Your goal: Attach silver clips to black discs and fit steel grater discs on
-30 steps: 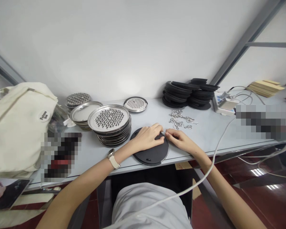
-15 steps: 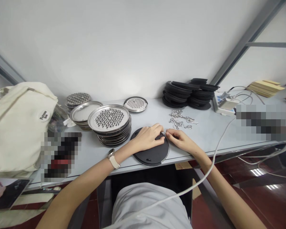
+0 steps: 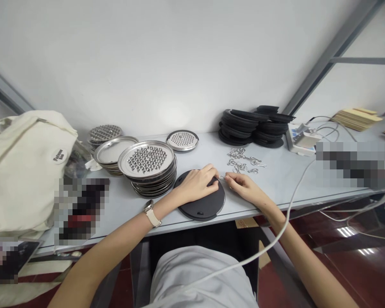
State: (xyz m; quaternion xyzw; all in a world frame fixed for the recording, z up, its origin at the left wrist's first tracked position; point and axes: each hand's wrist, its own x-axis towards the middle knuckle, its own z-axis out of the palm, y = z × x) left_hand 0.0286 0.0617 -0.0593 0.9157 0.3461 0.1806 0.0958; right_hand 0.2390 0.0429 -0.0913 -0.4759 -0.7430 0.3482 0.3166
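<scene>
A black round plate (image 3: 203, 206) with small slots lies flat near the table's front edge. My left hand (image 3: 199, 185) lies across its upper part, fingers curled over the far right side and holding it down. Between the fingertips of my right hand (image 3: 245, 188), just right of the plate, is a small metal wire clip (image 3: 222, 177). The clip's other end reaches the plate's edge by my left fingertips; whether it is hooked there I cannot tell. Behind my right hand lies a loose pile of similar wire clips (image 3: 240, 162).
Left of the plate stands a stack of round metal graters (image 3: 147, 164), with more metal discs (image 3: 115, 149) behind. A single grater (image 3: 182, 140) lies near the wall. Black round plates (image 3: 240, 124) are stacked behind the clips, beside a power strip (image 3: 303, 141). A white cable (image 3: 284, 226) crosses my right arm.
The black plate and my left hand have shifted slightly left. More of the wire clip shows between my two hands, and the right fingertips sit a little farther from the plate.
</scene>
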